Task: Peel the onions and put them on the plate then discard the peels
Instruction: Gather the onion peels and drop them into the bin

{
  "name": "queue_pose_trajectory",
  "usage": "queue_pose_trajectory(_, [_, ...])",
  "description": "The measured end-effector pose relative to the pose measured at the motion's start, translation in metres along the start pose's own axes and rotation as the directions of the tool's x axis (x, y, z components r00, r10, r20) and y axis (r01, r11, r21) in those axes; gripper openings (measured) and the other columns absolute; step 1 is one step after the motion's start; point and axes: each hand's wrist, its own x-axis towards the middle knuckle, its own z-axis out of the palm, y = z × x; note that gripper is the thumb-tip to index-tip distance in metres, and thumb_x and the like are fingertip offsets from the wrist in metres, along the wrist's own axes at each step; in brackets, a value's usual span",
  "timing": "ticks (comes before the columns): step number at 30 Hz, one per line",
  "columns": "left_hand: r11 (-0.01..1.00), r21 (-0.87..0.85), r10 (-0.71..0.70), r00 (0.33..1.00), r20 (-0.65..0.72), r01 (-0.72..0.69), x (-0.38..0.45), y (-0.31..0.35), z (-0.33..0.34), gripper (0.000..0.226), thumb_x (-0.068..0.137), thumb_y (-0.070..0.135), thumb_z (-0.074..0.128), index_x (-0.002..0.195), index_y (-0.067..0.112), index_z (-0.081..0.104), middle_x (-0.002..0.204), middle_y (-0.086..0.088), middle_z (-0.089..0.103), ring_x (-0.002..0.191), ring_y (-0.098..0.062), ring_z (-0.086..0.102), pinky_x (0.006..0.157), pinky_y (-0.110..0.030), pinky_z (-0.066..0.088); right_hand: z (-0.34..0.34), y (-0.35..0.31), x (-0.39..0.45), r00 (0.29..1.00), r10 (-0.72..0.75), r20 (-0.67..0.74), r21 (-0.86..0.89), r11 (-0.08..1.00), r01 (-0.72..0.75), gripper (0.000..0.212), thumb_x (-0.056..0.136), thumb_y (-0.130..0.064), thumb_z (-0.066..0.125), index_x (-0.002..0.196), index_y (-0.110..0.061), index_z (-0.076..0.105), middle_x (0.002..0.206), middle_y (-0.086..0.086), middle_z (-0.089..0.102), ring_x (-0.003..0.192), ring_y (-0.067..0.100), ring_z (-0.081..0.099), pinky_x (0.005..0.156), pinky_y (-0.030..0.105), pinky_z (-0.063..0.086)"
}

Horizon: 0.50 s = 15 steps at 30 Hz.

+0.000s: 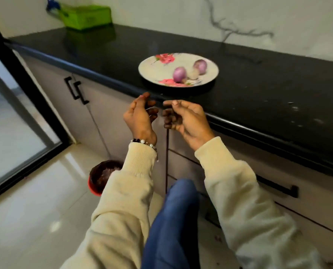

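Note:
A flowered plate [154,68] sits on the black counter near its front edge. On it lie two peeled purple onions [179,74] [200,66] and a small pale one [193,74] between them. My left hand [140,115] and my right hand [187,117] hover side by side in front of the counter edge, below the plate. Their fingers are loosely curled toward each other and hold nothing. A red bin [98,177] with purple peels inside stands on the floor, partly hidden behind my left sleeve.
A green box [86,17] stands at the counter's back left corner. Cabinet doors with black handles [76,90] run under the black counter [258,78]. A glass door [10,117] is at the left. My blue-trousered knee [173,220] is raised between my arms.

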Motion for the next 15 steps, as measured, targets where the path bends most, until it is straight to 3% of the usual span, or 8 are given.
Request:
queue_pose_trajectory(5, [0.996,-0.076,-0.021,0.958,0.284,0.044,-0.061,-0.003,0.076,0.015,0.088,0.015,0.064,0.092,0.004,0.073,0.072,-0.010,0.066,0.063,-0.025,0.059,0.052,-0.026,0.045,-0.073,-0.075,-0.053,0.978,-0.191,-0.080,0.026,0.981,0.194,0.023,0.104,-0.011,0.044,0.100,-0.005,0.066,0.077,0.007,0.067,0.061,0.014,0.060,0.059,0.025,0.052])
queue_pose_trajectory(9, [0.972,-0.044,-0.189,0.873,0.449,0.233,-0.093,-0.027,0.124,0.017,0.096,0.015,0.055,0.092,0.005,0.067,0.070,-0.005,0.068,0.059,-0.014,0.063,0.056,-0.022,0.049,-0.150,-0.103,-0.069,0.872,-0.345,-0.346,-0.242,0.931,0.272,0.023,0.103,-0.008,0.047,0.101,-0.002,0.069,0.083,0.006,0.069,0.075,0.014,0.065,0.067,0.024,0.054])
queue_pose_trajectory(12, [0.938,-0.014,-0.298,0.823,0.483,0.347,-0.104,-0.050,0.146,0.019,0.100,0.018,0.050,0.094,0.009,0.066,0.084,-0.006,0.072,0.077,-0.015,0.070,0.069,-0.024,0.053,-0.213,-0.109,-0.075,0.746,-0.405,-0.528,-0.606,0.795,0.002,0.024,0.102,-0.017,0.051,0.113,-0.005,0.070,0.104,0.004,0.069,0.098,0.017,0.064,0.092,0.034,0.054])
queue_pose_trajectory(15, [0.923,-0.007,-0.335,0.812,0.479,0.386,-0.106,-0.064,0.162,0.021,0.101,0.023,0.050,0.107,0.009,0.064,0.107,-0.009,0.069,0.102,-0.019,0.066,0.085,-0.027,0.051,-0.265,-0.109,-0.081,0.751,-0.293,-0.592,-0.779,0.447,-0.440,0.043,0.104,-0.034,0.045,0.131,-0.002,0.057,0.136,0.018,0.056,0.128,0.034,0.049,0.108,0.039,0.039])
